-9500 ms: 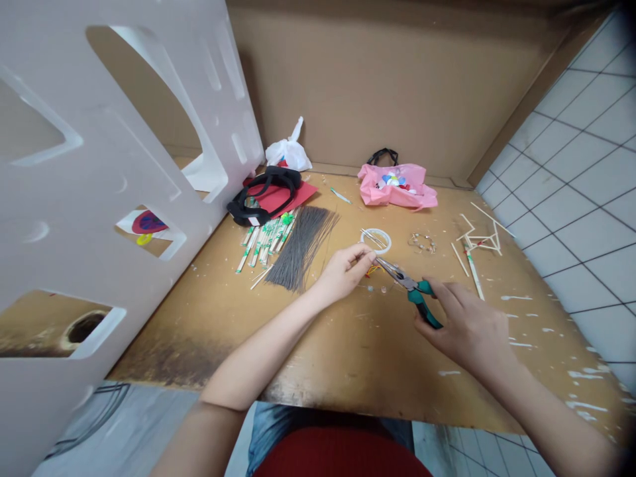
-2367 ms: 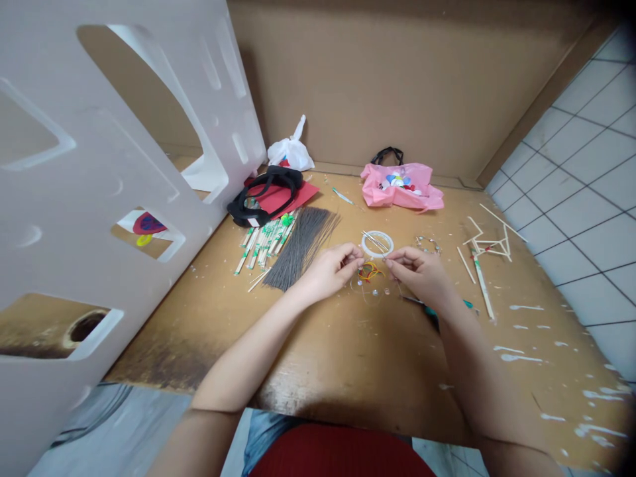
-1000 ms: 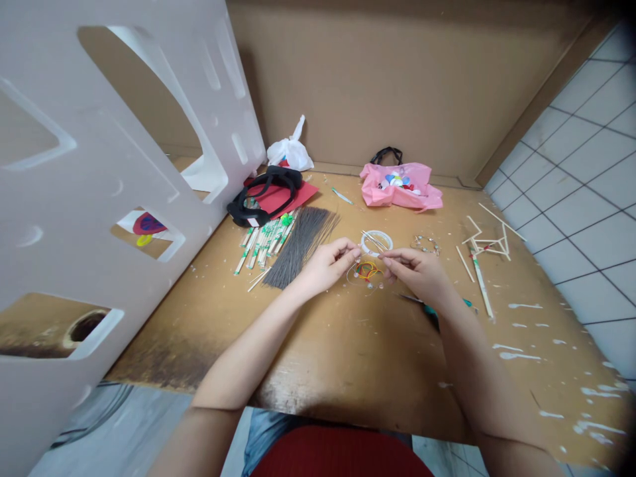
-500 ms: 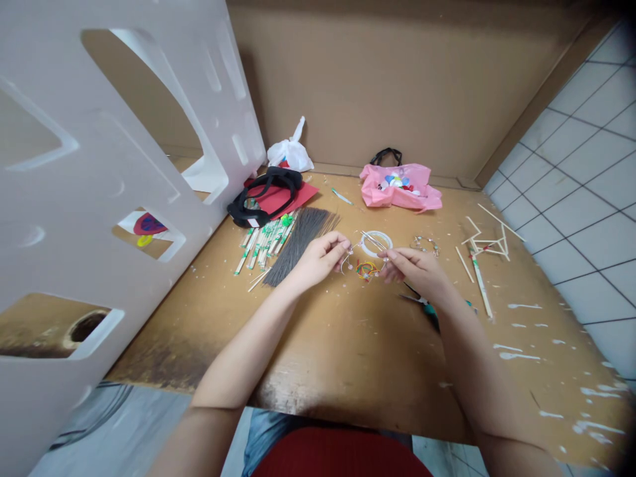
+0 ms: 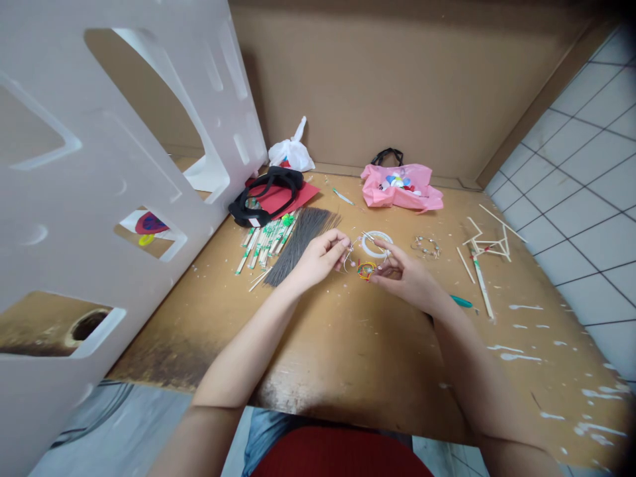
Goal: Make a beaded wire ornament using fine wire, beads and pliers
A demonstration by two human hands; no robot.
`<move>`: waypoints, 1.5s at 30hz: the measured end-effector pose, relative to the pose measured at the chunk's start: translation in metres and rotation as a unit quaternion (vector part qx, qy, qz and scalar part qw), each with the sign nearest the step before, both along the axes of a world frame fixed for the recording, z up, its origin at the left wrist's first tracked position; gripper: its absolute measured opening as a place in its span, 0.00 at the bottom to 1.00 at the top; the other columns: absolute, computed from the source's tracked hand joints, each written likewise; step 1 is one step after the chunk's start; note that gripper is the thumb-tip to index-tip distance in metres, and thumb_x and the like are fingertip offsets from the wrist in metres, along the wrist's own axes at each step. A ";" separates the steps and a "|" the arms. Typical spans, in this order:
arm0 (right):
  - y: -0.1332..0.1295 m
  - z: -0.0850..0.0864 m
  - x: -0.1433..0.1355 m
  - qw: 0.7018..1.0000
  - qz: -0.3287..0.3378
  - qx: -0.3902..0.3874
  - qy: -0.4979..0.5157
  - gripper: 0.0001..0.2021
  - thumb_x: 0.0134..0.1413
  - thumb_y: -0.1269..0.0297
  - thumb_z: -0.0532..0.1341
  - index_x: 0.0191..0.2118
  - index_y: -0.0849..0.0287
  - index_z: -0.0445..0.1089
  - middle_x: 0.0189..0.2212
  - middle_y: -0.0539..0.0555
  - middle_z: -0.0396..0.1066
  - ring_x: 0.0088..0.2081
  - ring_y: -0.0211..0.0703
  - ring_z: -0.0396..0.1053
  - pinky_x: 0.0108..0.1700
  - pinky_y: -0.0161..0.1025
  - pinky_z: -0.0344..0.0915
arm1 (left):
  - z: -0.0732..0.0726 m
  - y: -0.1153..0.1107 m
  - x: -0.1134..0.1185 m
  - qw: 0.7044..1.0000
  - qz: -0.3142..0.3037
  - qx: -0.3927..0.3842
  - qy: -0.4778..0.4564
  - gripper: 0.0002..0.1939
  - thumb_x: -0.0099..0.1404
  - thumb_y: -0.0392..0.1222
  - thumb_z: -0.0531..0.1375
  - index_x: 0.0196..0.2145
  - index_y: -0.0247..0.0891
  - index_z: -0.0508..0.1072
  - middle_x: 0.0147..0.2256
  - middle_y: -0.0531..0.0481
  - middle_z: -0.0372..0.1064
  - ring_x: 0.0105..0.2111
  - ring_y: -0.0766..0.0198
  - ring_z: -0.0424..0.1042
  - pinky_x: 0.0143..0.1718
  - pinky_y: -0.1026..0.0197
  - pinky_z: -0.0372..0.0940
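My left hand [image 5: 320, 257] is closed in a pinch on a thin wire strung with small beads [image 5: 352, 263], which hangs just right of its fingertips. My right hand [image 5: 405, 273] curves around the other side of the same wire, thumb low and index finger higher, with a bead between them. How firmly the right fingers grip is hard to see. Under the wire lie a roll of white tape [image 5: 385, 236] and a small heap of coloured rubber bands [image 5: 366, 270]. Beside my right wrist a teal tool handle [image 5: 461, 301] shows; my arm hides the rest.
Left of my hands are a bundle of dark wires [image 5: 298, 248], wrapped chopsticks [image 5: 268, 237] and a black strap frame [image 5: 268, 192]. A pink bag [image 5: 402, 189] sits at the back. On the right are a beaded ring [image 5: 426, 247] and a stick frame [image 5: 489, 248]. A white panel [image 5: 199, 86] stands left.
My right thumb has dropped away from the index finger and the right hand has shifted slightly left, its grip loosened. My left hand has kept its pinch almost in place.
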State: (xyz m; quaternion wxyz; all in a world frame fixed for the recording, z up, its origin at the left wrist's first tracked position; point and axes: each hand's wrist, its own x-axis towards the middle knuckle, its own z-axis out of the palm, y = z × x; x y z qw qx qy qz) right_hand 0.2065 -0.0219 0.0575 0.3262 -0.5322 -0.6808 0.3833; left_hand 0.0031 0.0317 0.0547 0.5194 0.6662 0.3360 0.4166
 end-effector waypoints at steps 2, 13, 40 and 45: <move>0.000 0.001 -0.001 1.000 -0.003 0.004 -0.001 0.34 0.46 0.64 0.63 0.61 0.53 0.53 0.31 0.52 0.72 0.35 0.42 0.71 0.38 0.41 0.68 | 0.000 0.000 0.000 1.000 -0.003 0.003 0.000 0.14 0.64 0.49 0.54 0.30 0.35 0.64 0.21 0.57 0.59 0.18 0.74 0.60 0.22 0.69 0.59; 0.000 0.012 0.015 0.999 -0.026 -0.008 0.024 0.31 0.46 0.55 0.64 0.57 0.56 0.60 0.30 0.53 0.73 0.32 0.41 0.72 0.36 0.41 0.68 | 0.002 0.003 -0.008 0.998 -0.013 0.012 0.065 0.12 0.64 0.47 0.52 0.29 0.36 0.64 0.20 0.57 0.59 0.18 0.73 0.60 0.23 0.68 0.58; 0.120 -0.057 0.017 0.841 -0.110 -0.048 -0.527 0.13 0.48 0.66 0.57 0.40 0.58 0.75 0.41 0.63 0.74 0.43 0.51 0.70 0.42 0.40 0.61 | -0.040 0.021 -0.009 0.869 -0.095 0.090 0.478 0.12 0.61 0.47 0.53 0.34 0.37 0.72 0.32 0.46 0.72 0.29 0.63 0.68 0.30 0.64 0.57; 0.123 -0.046 0.021 0.852 -0.099 -0.061 -0.510 0.12 0.45 0.64 0.59 0.37 0.57 0.75 0.40 0.61 0.74 0.42 0.51 0.71 0.41 0.40 0.62 | -0.032 0.021 -0.013 0.866 -0.086 0.113 0.479 0.14 0.63 0.47 0.51 0.37 0.37 0.71 0.34 0.45 0.72 0.32 0.62 0.69 0.32 0.63 0.58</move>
